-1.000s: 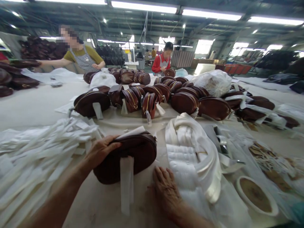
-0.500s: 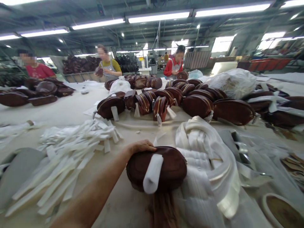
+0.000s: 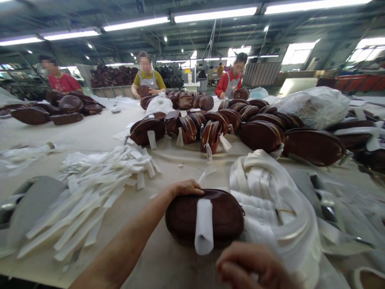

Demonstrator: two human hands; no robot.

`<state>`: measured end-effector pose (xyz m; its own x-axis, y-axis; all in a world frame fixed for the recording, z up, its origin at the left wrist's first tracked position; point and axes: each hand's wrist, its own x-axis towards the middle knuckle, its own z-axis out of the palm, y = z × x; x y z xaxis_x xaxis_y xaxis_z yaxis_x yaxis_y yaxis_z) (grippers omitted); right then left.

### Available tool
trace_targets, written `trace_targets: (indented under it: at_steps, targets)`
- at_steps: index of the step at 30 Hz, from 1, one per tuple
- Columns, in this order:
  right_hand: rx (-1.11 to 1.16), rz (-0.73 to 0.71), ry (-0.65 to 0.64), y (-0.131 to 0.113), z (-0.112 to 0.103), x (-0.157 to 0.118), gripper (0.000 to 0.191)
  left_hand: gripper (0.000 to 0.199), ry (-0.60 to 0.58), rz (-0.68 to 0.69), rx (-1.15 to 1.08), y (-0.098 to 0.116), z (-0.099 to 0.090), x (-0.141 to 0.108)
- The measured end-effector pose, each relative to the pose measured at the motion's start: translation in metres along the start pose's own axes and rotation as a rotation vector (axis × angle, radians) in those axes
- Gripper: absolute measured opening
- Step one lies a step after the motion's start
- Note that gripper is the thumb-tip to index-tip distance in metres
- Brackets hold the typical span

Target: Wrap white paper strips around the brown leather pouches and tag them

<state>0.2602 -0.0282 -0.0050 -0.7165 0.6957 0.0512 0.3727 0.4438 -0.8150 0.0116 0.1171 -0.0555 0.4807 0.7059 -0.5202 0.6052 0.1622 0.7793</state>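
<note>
A brown bag (image 3: pixel 180 220) sits on the pale table (image 3: pixel 170 170), near me and just right of the middle. I can't see inside it. A white strip (image 3: pixel 203 222) curls in a loop on its front. Count the clock from this bag.

The left hand (image 3: pixel 187 188) is at 11 o'clock and holds the bag's top edge; some of its fingers are hidden. The right hand (image 3: pixel 249 263) is at 4 o'clock, near the bag and blurry. Its fingers are bent, but I can't tell if they pinch anything.

At 1 o'clock there are lots more brown bags (image 3: pixel 260 134), and some show gold zips. A big clear plastic bag (image 3: pixel 315 103) is at 2 o'clock. Something brownish shows through it, but I can't tell what. Far behind it are red bins (image 3: pixel 357 83); I can't see into them. Far off at 10 o'clock, a long bin (image 3: pixel 102 93) has a heap of dark brown things showing above its side. Loose white strips (image 3: pixel 120 160) lie at 9 o'clock, and a thick white coil (image 3: pixel 309 233) at 3 o'clock.

One second ago, the bag was tilted, its strip hung straight down, and the right hand lay on the table. Now that hand is up.
</note>
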Motion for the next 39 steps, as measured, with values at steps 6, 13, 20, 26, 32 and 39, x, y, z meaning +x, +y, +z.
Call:
trace_targets:
  at_steps: [6,13,20,26,32,39]
  targets:
    - [-0.299,0.453,0.215,0.029,-0.058,0.124,0.026,0.047,0.009,0.025,0.044,0.0,0.001,-0.001]
    - [-0.245,0.569,0.067,0.085,-0.02,0.21,0.033,0.021,0.085,0.023,0.135,0.003,0.003,-0.003]
    - [0.067,0.451,0.099,0.097,-0.025,0.197,0.014,0.044,0.238,-0.02,0.165,-0.006,0.003,-0.002]
    - [0.225,0.253,0.115,0.077,-0.036,0.171,0.022,0.04,0.233,0.017,0.151,-0.009,0.004,0.0]
    - [-0.028,0.094,0.07,0.046,-0.026,0.129,0.024,0.026,0.185,0.099,0.144,-0.013,0.006,0.007]
    - [-0.372,-0.039,0.018,0.028,-0.011,0.101,0.026,0.023,0.174,0.145,0.168,-0.018,0.001,0.005]
